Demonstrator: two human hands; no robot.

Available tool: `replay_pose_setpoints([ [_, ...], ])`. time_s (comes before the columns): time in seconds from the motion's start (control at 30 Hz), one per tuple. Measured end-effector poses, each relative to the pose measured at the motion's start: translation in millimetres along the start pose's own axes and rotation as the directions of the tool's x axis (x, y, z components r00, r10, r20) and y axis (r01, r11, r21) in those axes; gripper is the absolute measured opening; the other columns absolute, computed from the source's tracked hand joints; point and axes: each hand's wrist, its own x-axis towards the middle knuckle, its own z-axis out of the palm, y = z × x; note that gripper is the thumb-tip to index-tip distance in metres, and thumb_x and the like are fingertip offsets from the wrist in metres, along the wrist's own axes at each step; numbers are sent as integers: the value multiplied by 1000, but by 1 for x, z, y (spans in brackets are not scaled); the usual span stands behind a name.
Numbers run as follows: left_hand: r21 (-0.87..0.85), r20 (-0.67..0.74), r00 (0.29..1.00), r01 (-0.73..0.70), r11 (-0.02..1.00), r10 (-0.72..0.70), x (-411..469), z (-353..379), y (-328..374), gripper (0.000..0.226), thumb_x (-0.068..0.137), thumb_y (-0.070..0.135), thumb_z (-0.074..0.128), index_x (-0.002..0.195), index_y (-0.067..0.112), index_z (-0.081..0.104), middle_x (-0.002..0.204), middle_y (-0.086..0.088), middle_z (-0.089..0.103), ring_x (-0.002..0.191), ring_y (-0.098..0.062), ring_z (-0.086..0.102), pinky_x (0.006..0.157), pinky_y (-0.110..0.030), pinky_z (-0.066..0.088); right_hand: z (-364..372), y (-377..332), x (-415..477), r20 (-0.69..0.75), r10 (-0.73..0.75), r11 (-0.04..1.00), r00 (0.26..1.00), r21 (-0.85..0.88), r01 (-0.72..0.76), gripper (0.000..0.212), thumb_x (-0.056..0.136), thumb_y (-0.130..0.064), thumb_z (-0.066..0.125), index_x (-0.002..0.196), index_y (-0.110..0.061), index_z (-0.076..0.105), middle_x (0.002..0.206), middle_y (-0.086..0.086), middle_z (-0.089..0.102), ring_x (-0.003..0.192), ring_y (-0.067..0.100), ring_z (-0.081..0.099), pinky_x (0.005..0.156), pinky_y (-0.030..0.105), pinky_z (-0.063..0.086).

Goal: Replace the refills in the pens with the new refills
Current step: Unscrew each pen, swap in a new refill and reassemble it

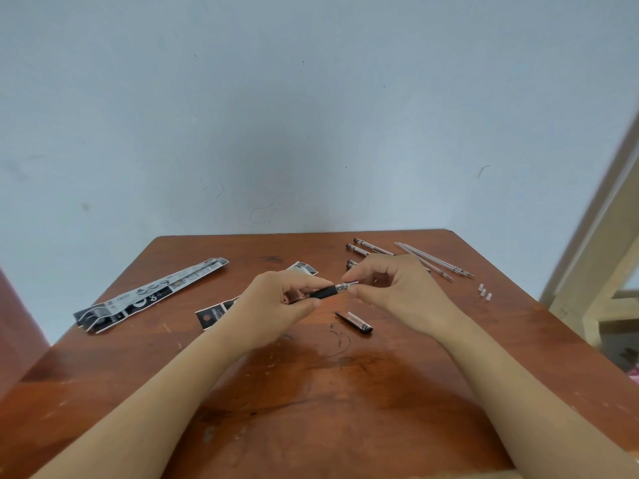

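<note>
Left hand [287, 300]: your fingers are curled over the rear of the pen [325, 292] with the thumb underneath, clamped on the barrel. Right hand [397, 292]: thumb and forefinger are pinched together on the pen's silvery tapered nose, and the other fingers are loosely bent behind them. The pen spans the gap between your two sets of fingertips, almost level, held above the table [311, 392]. Its exposed middle is a matte black rubber grip sleeve.

Pen cap [354, 322]: it lies flat just below your right thumb, on your side, with a translucent body and a black end.

Dark-ended refills [366, 248]: thin tubes beyond your right forefinger, partly hidden by the knuckles. Clear refills [435, 262]: pale slim tubes with pointed tips, fanned out past the back of the right hand. Three small white plugs [484, 292] sit further out to that side.

Long glossy black-and-white wrapper [148, 292]: well clear of your left knuckles. A second wrapper [211, 314] runs under the left wrist. A torn scrap [304, 267] lies just beyond the left fingertips.

The tabletop is reddish-brown wood, scuffed, with ink scribbles near the cap.
</note>
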Motion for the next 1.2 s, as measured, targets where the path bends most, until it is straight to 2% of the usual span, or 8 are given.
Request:
replay_pose_setpoints([
  [0.2,-10,-6,1000,-5,1000,5,0,1,-4,30,83,6,60,101,29,67,71,19,58,64,3,48,60,-5,35,1,1,-1,38,-18,999,999,-48,20,22,80,-12,67,73,-32,66,56,-28,59,58,-4,54,58,7,41],
  [0.47,3,-3,1000,-17,1000,17,0,3,-5,33,82,7,62,105,29,64,71,19,57,66,2,49,61,-6,36,4,-4,-2,114,19,986,993,-169,1,35,92,-30,47,59,-23,54,48,-11,50,44,-5,49,51,6,38],
  [0.6,-3,-15,1000,-24,1000,24,1,2,-3,35,83,6,61,104,34,62,70,19,56,65,4,49,60,-5,36,3,-3,-1,122,16,981,992,-191,8,31,92,-38,40,73,-21,57,60,-12,53,54,-4,51,56,10,39],
  [0.7,-10,-31,999,-20,1000,19,1,1,-2,33,82,5,61,105,28,65,64,20,58,64,5,49,60,-5,35,-2,-2,0,120,24,996,992,-83,-14,7,86,-34,56,92,-37,54,83,-15,59,71,0,55,67,14,41],
  [0.8,-1,-30,999,-23,1000,23,1,1,-3,32,82,5,61,105,27,66,63,24,58,65,4,49,60,-5,35,-2,0,1,91,4,999,996,-54,1,23,80,-20,67,79,-40,56,76,-14,61,67,3,53,68,21,44],
  [0.9,10,-17,1000,-27,1000,27,0,1,-3,32,82,5,60,106,27,65,71,19,57,67,3,49,61,-6,36,1,1,0,86,11,996,996,-86,-3,19,83,-20,65,70,-34,59,55,-19,58,54,-3,50,58,12,38],
  [1.07,15,-2,1000,-29,999,29,0,2,-5,33,83,7,61,106,31,64,77,15,61,71,1,50,63,-5,36,5,-1,-1,101,5,981,995,-194,15,33,91,-33,48,60,-23,55,46,-11,52,47,-2,50,53,9,37],
  [1.2,-6,-31,999,-37,999,37,1,2,-2,33,82,5,61,104,30,64,70,18,57,66,3,49,61,-5,36,2,-2,-1,141,21,992,990,-129,-2,6,86,-34,56,82,-38,54,68,-17,60,61,0,52,65,20,43],
])
